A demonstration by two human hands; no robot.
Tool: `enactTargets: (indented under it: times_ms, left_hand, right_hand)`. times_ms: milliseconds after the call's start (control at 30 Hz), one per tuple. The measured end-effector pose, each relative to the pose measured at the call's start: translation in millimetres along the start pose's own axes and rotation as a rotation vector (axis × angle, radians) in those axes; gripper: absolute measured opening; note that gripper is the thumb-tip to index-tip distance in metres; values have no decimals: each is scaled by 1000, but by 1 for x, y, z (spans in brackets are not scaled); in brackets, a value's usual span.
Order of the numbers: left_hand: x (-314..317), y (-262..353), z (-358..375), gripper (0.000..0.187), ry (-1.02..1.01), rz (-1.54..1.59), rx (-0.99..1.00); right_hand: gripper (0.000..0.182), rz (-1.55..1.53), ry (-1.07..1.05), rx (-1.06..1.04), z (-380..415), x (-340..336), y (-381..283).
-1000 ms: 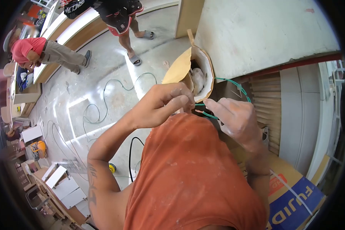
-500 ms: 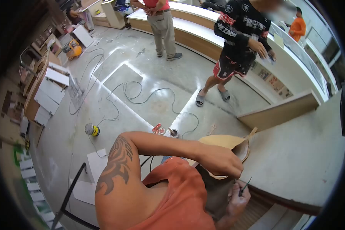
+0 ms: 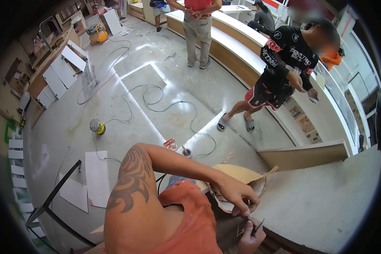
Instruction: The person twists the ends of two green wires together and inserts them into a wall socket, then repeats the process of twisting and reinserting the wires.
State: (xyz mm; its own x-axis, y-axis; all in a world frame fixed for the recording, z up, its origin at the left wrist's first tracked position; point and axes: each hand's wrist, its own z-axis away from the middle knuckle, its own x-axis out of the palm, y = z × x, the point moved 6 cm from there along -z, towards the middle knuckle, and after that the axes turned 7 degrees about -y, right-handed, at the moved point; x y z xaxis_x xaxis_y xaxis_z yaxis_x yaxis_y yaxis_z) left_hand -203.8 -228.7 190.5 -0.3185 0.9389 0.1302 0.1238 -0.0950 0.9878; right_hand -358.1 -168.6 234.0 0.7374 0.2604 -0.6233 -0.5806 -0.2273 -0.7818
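My left hand [image 3: 240, 198] reaches across from the tattooed left arm, its thumb and fingers pinched together at a small green bit of wire. Just below it, my right hand [image 3: 252, 238] is closed around a thin dark wire [image 3: 258, 227] with a greenish end sticking up to the right. The fingertips of the two hands nearly meet. Behind my left hand lies a tan, paper-like bag or cover [image 3: 237, 174] with a whitish inside. A pale countertop [image 3: 313, 190] stands right beside my hands.
On the floor are an open can [image 3: 186, 152], red-and-white packaging [image 3: 169, 142], a yellow-black container [image 3: 97, 126], white panels [image 3: 97, 173] and a long thin cable [image 3: 182, 101]. A person in black [image 3: 288, 55] stands by the curved counter; another in red [image 3: 199, 25] stands farther back.
My view has shifted, and both hands appear lower and slightly left. My left hand has turned, so its pinching fingers show. The person in black has raised the head a little into view.
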Motion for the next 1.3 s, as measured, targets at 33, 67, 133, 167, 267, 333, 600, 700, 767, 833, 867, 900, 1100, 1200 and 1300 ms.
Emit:
enactTargets:
  times_ms: [33, 67, 133, 167, 267, 333, 600, 700, 767, 833, 867, 900, 1100, 1200, 1300]
  left_hand:
    - [-1, -2, 1, 16, 5, -4, 2]
    - [1, -11, 1, 17, -19, 102, -64]
    - [1, -27, 2, 17, -36, 208, -129]
    - [3, -36, 2, 17, -91, 271, -193]
    - [6, -50, 6, 20, -237, 344, -299]
    - [11, -54, 9, 21, -333, 353, -348]
    - [-5, -27, -3, 19, -145, -769, 43]
    - [-2, -9, 2, 20, -11, -981, 242]
    - [-1, -1, 1, 18, -7, -1065, 228]
    - [-2, -3, -2, 17, -7, -1148, 216]
    - [-3, -6, -3, 18, -33, -1080, 238]
    - [-3, -5, -3, 20, -62, -1011, 259]
    - [17, -65, -1, 30, -608, -69, -299]
    - [14, -84, -4, 25, -609, 190, -371]
    - [10, -74, -21, 22, -530, -154, -263]
  right_hand:
    - [13, 77, 34, -49, -2, 0, -11]
    - [13, 76, 32, -54, -2, 1, -10]
    - [13, 268, -51, -154, 1, 8, -9]
    - [13, 266, -54, -160, 1, 10, -6]
    - [11, 252, -57, -309, 3, 16, -5]
    - [10, 304, -156, -344, 4, 25, -7]
    - [13, -95, -13, 54, 6, 34, 24]
    - [14, -359, -35, 274, 14, 45, 61]
    - [14, -437, -38, 331, 17, 49, 72]
    - [19, -706, -38, 510, 26, 59, 82]
    - [19, -705, -32, 516, 28, 63, 82]
    - [15, -665, -11, 446, 27, 66, 81]
    - [13, -165, -105, 79, 17, 51, 41]
    - [14, -115, -23, 114, 12, 36, 33]
    - [18, -28, -2, 118, 26, 36, 51]
